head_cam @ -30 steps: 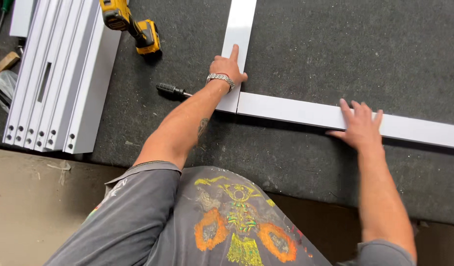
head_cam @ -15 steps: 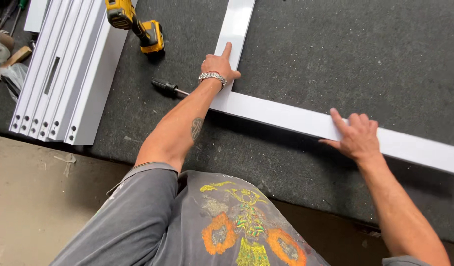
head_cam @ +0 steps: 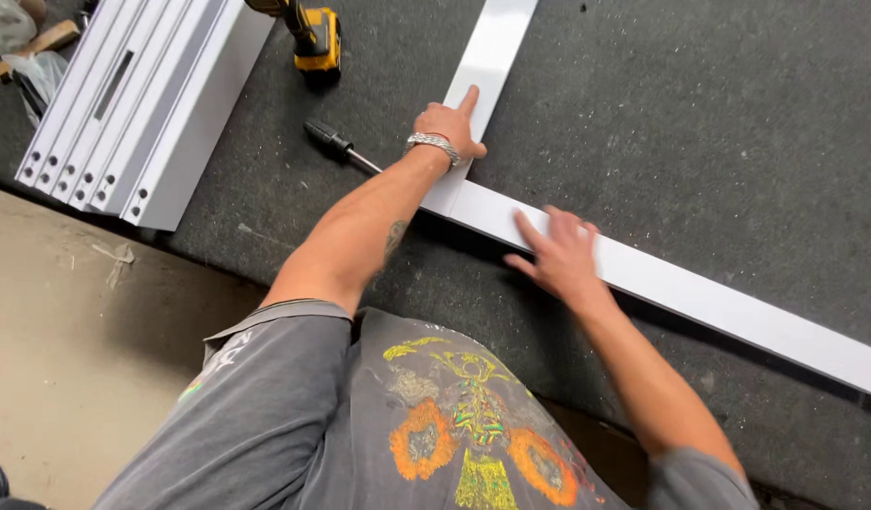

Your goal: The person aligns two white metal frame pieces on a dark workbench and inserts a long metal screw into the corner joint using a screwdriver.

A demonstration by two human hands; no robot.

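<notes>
- Now the stack of long white profile bars (head_cam: 143, 104) lies unmoved on the dark desk (head_cam: 719, 123).
- Left hand (head_cam: 448, 127) stays flat at the white frame corner (head_cam: 459, 194).
- Right hand (head_cam: 560, 253), fingers spread and holding nothing, has slid along the rail toward that corner.

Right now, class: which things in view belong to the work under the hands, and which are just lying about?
In hand:
- left hand on upright white frame bar
- right hand on long white frame bar

Lying about:
- yellow drill
- black-handled screwdriver
- stack of white profiles
</notes>
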